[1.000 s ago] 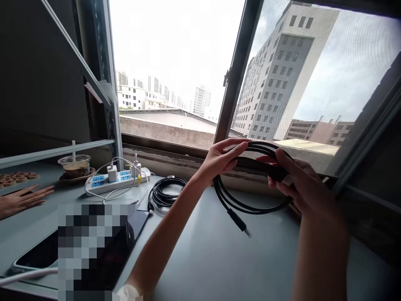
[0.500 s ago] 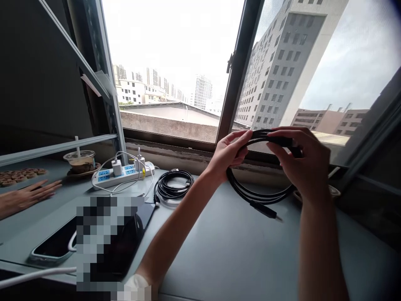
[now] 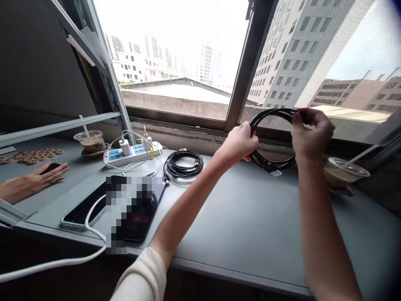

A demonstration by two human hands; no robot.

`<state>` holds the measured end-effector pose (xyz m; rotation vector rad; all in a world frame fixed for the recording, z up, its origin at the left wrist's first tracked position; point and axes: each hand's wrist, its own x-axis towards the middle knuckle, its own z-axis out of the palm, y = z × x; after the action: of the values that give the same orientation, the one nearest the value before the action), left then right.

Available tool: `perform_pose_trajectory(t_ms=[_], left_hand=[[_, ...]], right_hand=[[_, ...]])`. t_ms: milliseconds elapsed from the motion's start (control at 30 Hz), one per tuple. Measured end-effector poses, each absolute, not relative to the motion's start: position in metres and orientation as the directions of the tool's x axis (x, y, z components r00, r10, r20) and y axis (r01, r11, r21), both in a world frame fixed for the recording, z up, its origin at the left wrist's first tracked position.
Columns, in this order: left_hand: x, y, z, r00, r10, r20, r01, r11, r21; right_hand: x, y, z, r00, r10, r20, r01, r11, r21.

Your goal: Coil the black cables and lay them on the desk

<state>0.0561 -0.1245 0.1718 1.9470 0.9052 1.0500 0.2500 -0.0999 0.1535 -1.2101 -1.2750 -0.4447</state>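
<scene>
A coiled black cable (image 3: 272, 113) is held up in the air between my hands, in front of the window sill. My left hand (image 3: 240, 141) is closed around the left side of the loop. At the upper right of the loop, my right hand (image 3: 313, 129) pinches the strands, its thumb pressed to the fingers. A dark connector with a pale tip (image 3: 276, 172) hangs at the bottom of the coil. On the desk to the left of my forearm lies a second coiled black cable (image 3: 184, 164).
A white power strip (image 3: 133, 154) with plugged-in chargers stands by the window. A black tablet (image 3: 140, 221) and a phone (image 3: 84, 211) lie at the left. Lidded drinks stand on both sides, one cup (image 3: 344, 171) behind my right forearm. Another person's hand (image 3: 34, 182) rests far left.
Both hands have raised the cable coil a little, and my right hand has shifted right. The loop has turned, so its hanging connector sits higher. The camera view has tilted down.
</scene>
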Motion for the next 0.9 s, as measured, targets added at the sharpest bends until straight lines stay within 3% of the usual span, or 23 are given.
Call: perform_pose_trajectory(t_ms=[133, 333, 500, 600, 767, 900], left_hand=[[0.056, -0.093, 0.149, 0.366, 0.922, 0.123, 0.468, -0.297, 0.832], [0.059, -0.049, 0.108, 0.205, 0.978, 0.030, 0.603, -0.150, 0.784], [0.058, -0.033, 0.078, 0.154, 0.984, -0.087, 0.751, -0.060, 0.658], [0.057, -0.028, 0.064, 0.137, 0.981, -0.135, 0.831, -0.040, 0.555], [0.055, -0.019, 0.049, 0.125, 0.988, -0.086, 0.910, -0.080, 0.407], [0.055, -0.018, 0.033, 0.104, 0.994, 0.011, 0.925, -0.101, 0.366]], right_hand=[[0.243, -0.083, 0.129, 0.402, 0.620, 0.674, 0.752, 0.196, -0.629], [0.242, -0.054, 0.078, 0.309, 0.858, 0.410, 0.784, 0.014, -0.620], [0.238, -0.042, 0.036, 0.264, 0.945, 0.192, 0.823, -0.117, -0.555], [0.237, -0.039, 0.021, 0.241, 0.960, 0.141, 0.837, -0.133, -0.531], [0.245, -0.038, 0.008, 0.179, 0.974, 0.138, 0.839, -0.077, -0.539], [0.254, -0.037, -0.004, 0.175, 0.974, 0.146, 0.828, -0.066, -0.556]])
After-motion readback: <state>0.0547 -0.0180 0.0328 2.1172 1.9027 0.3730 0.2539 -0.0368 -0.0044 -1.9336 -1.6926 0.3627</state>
